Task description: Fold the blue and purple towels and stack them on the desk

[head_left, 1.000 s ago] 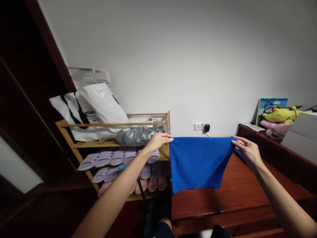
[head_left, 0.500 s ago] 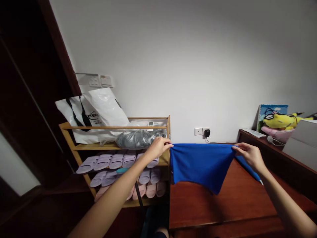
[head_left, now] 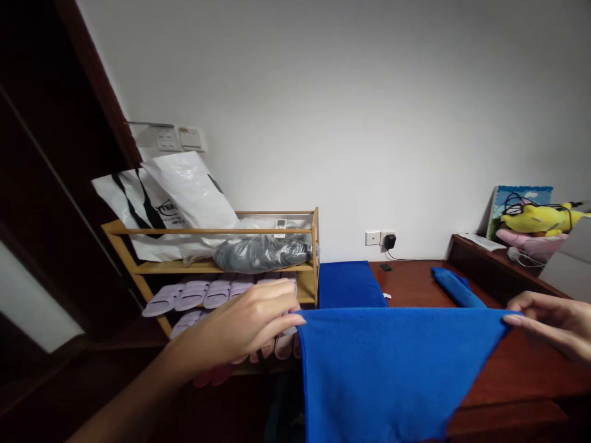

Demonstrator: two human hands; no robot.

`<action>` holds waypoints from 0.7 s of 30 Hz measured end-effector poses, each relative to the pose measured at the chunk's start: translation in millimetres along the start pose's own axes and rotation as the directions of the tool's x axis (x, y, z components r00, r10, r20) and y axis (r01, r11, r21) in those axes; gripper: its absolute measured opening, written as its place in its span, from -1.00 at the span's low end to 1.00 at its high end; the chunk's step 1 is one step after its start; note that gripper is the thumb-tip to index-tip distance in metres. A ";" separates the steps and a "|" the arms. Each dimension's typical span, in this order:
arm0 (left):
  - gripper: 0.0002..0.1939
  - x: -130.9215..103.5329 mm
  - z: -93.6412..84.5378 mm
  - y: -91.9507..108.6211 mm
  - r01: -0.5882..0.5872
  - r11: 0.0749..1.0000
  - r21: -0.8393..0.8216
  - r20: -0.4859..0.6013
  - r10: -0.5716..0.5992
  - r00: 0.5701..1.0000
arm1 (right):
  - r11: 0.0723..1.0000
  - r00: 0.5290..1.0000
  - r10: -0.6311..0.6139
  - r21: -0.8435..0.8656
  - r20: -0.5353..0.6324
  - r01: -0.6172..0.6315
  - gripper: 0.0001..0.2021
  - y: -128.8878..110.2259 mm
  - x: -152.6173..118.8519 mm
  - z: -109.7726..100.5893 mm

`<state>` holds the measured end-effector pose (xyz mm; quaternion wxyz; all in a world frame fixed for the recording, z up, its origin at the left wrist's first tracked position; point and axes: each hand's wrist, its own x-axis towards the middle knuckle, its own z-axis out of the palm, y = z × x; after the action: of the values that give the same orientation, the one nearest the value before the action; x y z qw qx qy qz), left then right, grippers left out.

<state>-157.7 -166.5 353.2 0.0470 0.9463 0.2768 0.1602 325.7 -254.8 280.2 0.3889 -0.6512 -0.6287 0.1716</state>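
Note:
A blue cloth (head_left: 388,369) hangs stretched between my two hands in front of me, over the near edge of a dark red wooden table (head_left: 508,375). My left hand (head_left: 244,326) pinches its upper left corner. My right hand (head_left: 551,320) pinches the upper right corner. Behind it, a folded blue cloth (head_left: 348,284) lies flat at the table's far left, and another blue cloth (head_left: 457,288) lies bunched farther right.
A wooden shoe rack (head_left: 217,267) with several lilac slippers, a grey bag and white plastic bags stands left of the table. A wall socket with a plug (head_left: 385,239) sits behind. A yellow plush toy (head_left: 538,216) and a box rest on a raised ledge at right.
Both hands have pulled the blue cloth toward me and lower, spreading it wider. Two other blue cloths on the table behind it have come into sight.

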 end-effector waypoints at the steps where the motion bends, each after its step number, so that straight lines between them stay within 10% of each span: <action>1: -0.65 -1.0 1.3 0.0 0.016 1.000 -0.019 0.038 -0.015 0.999 | 0.999 0.998 0.024 0.045 0.057 -0.027 -0.72 1.0 0.8 2.7; 8: -0.67 8.5 46.7 -32.1 0.096 0.980 -0.177 0.178 -0.064 0.982 | 0.971 0.972 0.146 0.163 0.183 -0.176 -0.66 12.7 17.8 50.5; 21: -0.72 70.6 225.9 -152.5 0.340 0.875 -0.344 0.047 -0.345 0.937 | 0.781 0.930 0.361 0.524 0.066 -0.340 -0.62 120.1 96.2 197.0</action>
<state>-104.8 0.0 132.4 0.2384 0.8579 0.4075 0.2030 282.1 -94.7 93.2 0.5255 -0.6279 -0.4176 0.3940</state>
